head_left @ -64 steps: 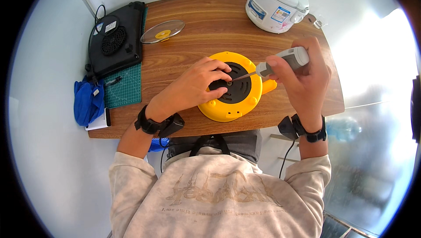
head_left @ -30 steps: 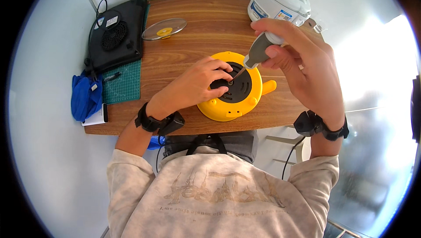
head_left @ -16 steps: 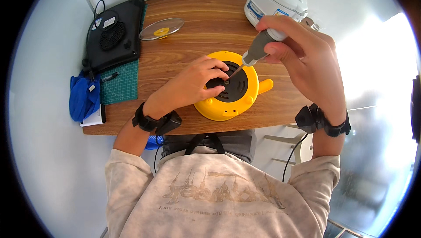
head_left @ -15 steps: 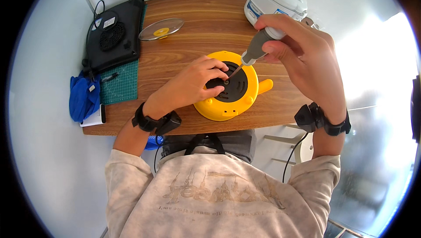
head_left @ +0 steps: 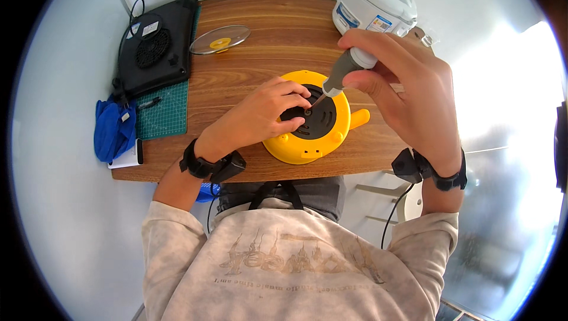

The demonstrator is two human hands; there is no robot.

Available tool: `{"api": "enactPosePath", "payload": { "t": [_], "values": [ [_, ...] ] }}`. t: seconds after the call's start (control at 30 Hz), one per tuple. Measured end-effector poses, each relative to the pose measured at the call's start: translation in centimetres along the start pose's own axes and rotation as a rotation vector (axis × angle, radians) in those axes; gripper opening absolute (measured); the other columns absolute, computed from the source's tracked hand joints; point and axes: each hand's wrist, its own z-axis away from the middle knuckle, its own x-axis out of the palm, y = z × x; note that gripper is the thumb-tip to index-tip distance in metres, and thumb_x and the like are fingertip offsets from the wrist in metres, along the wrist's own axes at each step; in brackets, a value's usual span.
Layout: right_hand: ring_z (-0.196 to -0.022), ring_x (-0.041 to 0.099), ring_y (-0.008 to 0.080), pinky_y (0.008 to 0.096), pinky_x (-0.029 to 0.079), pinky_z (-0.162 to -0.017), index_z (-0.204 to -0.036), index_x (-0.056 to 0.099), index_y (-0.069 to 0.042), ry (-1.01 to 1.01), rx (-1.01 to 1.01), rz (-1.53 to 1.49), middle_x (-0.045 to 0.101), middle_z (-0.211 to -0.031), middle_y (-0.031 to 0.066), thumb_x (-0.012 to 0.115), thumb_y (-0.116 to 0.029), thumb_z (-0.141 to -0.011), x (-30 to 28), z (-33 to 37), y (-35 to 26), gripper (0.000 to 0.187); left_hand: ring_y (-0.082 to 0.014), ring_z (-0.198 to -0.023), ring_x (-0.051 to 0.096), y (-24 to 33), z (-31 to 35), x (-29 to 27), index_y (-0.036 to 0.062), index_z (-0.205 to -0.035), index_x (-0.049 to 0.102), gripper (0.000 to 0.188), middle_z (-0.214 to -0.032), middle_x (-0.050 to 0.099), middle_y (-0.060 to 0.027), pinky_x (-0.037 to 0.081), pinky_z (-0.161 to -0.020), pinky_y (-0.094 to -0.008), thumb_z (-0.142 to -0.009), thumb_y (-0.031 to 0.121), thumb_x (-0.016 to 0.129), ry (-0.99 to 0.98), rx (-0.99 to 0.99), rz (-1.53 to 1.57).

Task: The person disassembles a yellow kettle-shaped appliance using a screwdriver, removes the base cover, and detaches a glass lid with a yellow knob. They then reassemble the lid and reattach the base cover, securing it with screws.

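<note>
A round yellow pot (head_left: 340, 103) with a black, slotted base plate (head_left: 322, 121) lies bottom up on the table, its yellow handle (head_left: 360, 119) sticking out to the right. My right hand (head_left: 408, 78) is closed around the grey and white handle of a screwdriver (head_left: 342, 73). The screwdriver's shaft slants down and left to a screw (head_left: 307, 112) in the middle of the plate. Spread over the plate's left part, the fingers of my left hand (head_left: 269, 111) rest beside the screwdriver tip. Whether they touch the tip is hard to see.
Back left, a black appliance with a vent (head_left: 155, 49) lies on a green cutting mat (head_left: 168, 114). A glass lid (head_left: 228, 36) with a yellow knob is behind the pot. A white lidded appliance (head_left: 376, 2) stands back right. A blue cloth bag (head_left: 114, 129) hangs over the left edge.
The screwdriver's handle has come down and slightly left in my right hand, whose fingers have shifted. My left hand stays on the base plate.
</note>
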Motion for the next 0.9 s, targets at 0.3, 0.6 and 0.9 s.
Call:
{"api": "enactPosePath", "payload": {
  "t": [0.3,0.6,0.9],
  "values": [
    [-0.080,0.072,0.0203,0.0284,0.061,-0.072,-0.116,0.070,-0.006,-0.037,0.001,-0.011,0.073,-0.101,0.0097,0.078,-0.002,-0.081,-0.10,-0.26,-0.30,0.036,-0.0286,-0.122,0.053,0.19,0.02,-0.09,0.0036,-0.113,0.071,0.028,-0.127,0.062,-0.0096,0.043,-0.109,-0.0397,-0.089,0.018,0.073,0.000,-0.023,0.008],
    [-0.088,0.074,0.0200,0.0284,0.062,-0.076,-0.122,0.070,-0.008,-0.053,0.048,-0.086,0.072,-0.113,0.0114,0.076,0.001,-0.083,-0.61,-0.13,-0.72,0.040,-0.0288,-0.122,0.053,0.03,-0.09,-0.06,0.0027,-0.113,0.071,0.028,-0.127,0.063,-0.0090,0.043,-0.108,-0.0391,-0.088,0.016,0.074,0.015,0.008,0.044],
    [-0.082,0.074,0.0211,0.0283,0.061,-0.074,-0.116,0.071,-0.004,-0.056,-0.007,0.061,0.074,-0.103,0.0126,0.081,-0.007,-0.080,-0.55,-0.32,-0.08,0.037,-0.0287,-0.120,0.054,-0.13,-0.15,0.13,0.0032,-0.113,0.071,0.028,-0.127,0.063,-0.0093,0.043,-0.108,-0.0392,-0.088,0.016,0.074,0.018,0.023,0.021]
  ]
}}
